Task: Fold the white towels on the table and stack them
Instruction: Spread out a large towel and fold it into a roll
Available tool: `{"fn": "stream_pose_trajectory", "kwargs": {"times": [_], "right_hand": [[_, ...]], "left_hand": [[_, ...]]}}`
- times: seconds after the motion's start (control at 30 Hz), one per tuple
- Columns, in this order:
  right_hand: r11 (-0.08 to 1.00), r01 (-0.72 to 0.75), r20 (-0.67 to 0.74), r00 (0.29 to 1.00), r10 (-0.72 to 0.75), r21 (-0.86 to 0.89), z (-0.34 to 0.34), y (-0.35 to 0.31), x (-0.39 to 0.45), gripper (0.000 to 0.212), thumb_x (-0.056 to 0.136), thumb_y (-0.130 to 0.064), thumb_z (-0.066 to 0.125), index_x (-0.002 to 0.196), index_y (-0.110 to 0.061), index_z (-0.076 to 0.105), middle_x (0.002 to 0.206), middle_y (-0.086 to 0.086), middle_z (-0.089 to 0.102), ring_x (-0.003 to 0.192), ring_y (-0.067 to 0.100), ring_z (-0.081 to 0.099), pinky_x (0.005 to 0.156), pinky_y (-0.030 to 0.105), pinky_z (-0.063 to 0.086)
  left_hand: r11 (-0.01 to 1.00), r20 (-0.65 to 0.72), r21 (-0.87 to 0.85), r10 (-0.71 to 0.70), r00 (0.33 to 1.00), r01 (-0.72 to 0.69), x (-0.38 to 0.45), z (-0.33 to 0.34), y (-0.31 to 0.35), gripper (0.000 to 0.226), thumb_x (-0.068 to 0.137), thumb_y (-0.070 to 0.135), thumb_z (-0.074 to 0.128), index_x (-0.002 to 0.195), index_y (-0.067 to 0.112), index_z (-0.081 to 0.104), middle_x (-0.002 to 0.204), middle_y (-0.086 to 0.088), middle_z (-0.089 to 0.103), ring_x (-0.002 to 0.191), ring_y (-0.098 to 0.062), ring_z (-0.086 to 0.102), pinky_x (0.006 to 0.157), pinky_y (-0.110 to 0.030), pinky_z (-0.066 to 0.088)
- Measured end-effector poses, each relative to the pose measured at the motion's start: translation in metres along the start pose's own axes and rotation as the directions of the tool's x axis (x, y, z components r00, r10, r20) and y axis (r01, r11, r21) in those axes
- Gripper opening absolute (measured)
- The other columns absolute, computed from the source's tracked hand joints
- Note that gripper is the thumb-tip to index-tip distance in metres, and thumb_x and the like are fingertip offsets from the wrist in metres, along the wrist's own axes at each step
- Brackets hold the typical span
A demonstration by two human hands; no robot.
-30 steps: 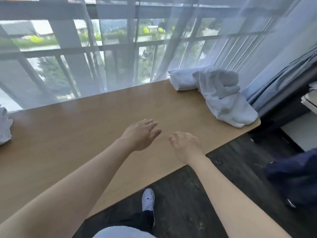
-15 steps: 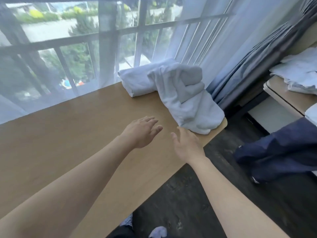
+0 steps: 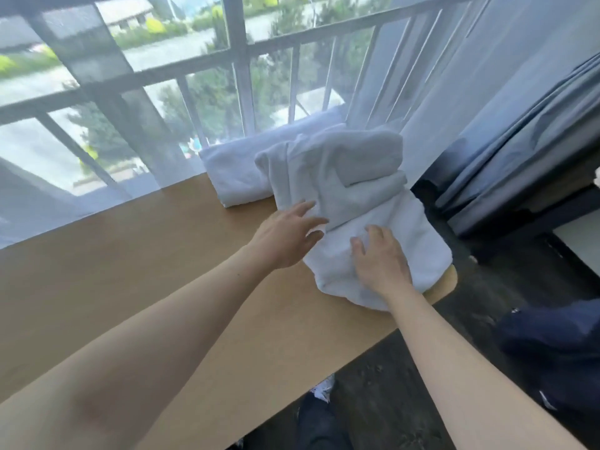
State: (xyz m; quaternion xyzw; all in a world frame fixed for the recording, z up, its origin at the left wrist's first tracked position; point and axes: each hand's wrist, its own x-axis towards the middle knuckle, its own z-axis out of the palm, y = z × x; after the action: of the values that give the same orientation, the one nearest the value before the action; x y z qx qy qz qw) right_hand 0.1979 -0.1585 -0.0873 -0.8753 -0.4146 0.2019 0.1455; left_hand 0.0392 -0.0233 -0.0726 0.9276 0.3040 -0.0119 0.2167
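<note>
A loose white towel (image 3: 373,203) lies crumpled at the far right end of the wooden table (image 3: 130,271). Its long axis runs from the window side toward the near right corner, where its lower edge overhangs the table rim slightly. The upper part is bunched and raised; the lower part lies flatter. Behind it, against the sheer curtain (image 3: 422,108), a folded white towel (image 3: 240,177) lies with its long axis roughly parallel to the window, touching the loose one.

Left hand (image 3: 285,237): arm extended across the table, palm down, fingers straight and spread, fingertips touching the left edge of the loose towel. No grasp is evident.

Right hand (image 3: 380,258): arm extended from the near right, palm down on the lower part of the loose towel, fingers slightly bent and resting on the cloth. Whether they pinch any fabric cannot be determined.

A dark blue curtain (image 3: 519,141) hangs at the right. Dark flooring (image 3: 406,368) lies below the table edge.
</note>
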Motion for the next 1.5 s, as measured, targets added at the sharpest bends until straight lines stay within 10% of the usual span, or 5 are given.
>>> {"fn": "stream_pose_trajectory", "kwargs": {"times": [0.13, 0.3, 0.7, 1.0, 1.5], "right_hand": [[0.999, 0.048, 0.036, 0.998, -0.048, -0.011, -0.006, 0.031, 0.053, 0.055, 0.106, -0.043, 0.035, 0.148, -0.009, 0.034, 0.149, 0.011, 0.04, 0.134, 0.03, 0.04, 0.107, 0.039, 0.037], [0.985, -0.072, 0.005, 0.997, 0.072, 0.155, 0.005, 0.034, 0.107, 0.078, 0.101, -0.058, 0.034, 0.158, -0.008, 0.014, 0.156, 0.015, 0.033, 0.137, 0.032, 0.041, 0.103, 0.041, 0.04], [0.917, -0.293, -0.177, 0.921, 0.347, 0.272, 0.018, 0.006, 0.165, 0.039, 0.101, -0.033, 0.05, 0.125, -0.004, 0.04, 0.13, 0.018, 0.055, 0.122, 0.039, 0.05, 0.093, 0.047, 0.036], [0.85, -0.066, -0.304, 0.917, 0.258, 0.522, -0.016, 0.003, 0.142, 0.023, 0.103, -0.015, 0.042, 0.121, -0.001, 0.04, 0.115, 0.02, 0.059, 0.101, 0.042, 0.058, 0.084, 0.046, 0.046], [0.728, 0.514, -0.654, 0.747, -0.119, 0.454, -0.069, -0.111, -0.045, 0.013, 0.102, -0.014, 0.038, 0.114, -0.01, 0.038, 0.102, 0.004, 0.05, 0.081, 0.021, 0.05, 0.065, 0.019, 0.037]], "left_hand": [[0.97, -0.195, 0.084, -0.209, 0.958, 0.228, 0.068, 0.019, 0.02, 0.061, 0.1, 0.053, 0.046, 0.156, 0.041, 0.025, 0.169, -0.002, -0.011, 0.153, -0.031, -0.019, 0.12, -0.061, 0.002], [0.707, -0.135, -0.427, -0.666, 0.734, 0.564, 0.112, 0.033, 0.013, 0.089, 0.089, 0.064, 0.058, 0.144, 0.065, -0.011, 0.159, 0.011, -0.036, 0.151, -0.036, -0.019, 0.115, -0.065, 0.013], [0.733, -0.323, -0.516, -0.646, 0.692, 0.444, 0.11, 0.025, 0.001, 0.075, 0.073, 0.055, 0.081, 0.134, 0.057, 0.036, 0.121, 0.011, 0.032, 0.1, -0.011, 0.044, 0.089, -0.027, 0.036], [0.84, -0.527, -0.469, -0.515, 0.676, 0.274, 0.067, -0.015, 0.018, 0.045, 0.079, 0.057, 0.075, 0.12, 0.057, 0.056, 0.109, 0.021, 0.047, 0.1, 0.025, 0.044, 0.08, 0.003, 0.032], [0.958, -0.882, -0.287, -0.263, 0.391, -0.002, -0.153, -0.052, 0.024, 0.029, 0.085, 0.03, 0.079, 0.112, 0.031, 0.069, 0.106, 0.009, 0.041, 0.09, -0.003, 0.048, 0.081, -0.006, 0.039]]}}
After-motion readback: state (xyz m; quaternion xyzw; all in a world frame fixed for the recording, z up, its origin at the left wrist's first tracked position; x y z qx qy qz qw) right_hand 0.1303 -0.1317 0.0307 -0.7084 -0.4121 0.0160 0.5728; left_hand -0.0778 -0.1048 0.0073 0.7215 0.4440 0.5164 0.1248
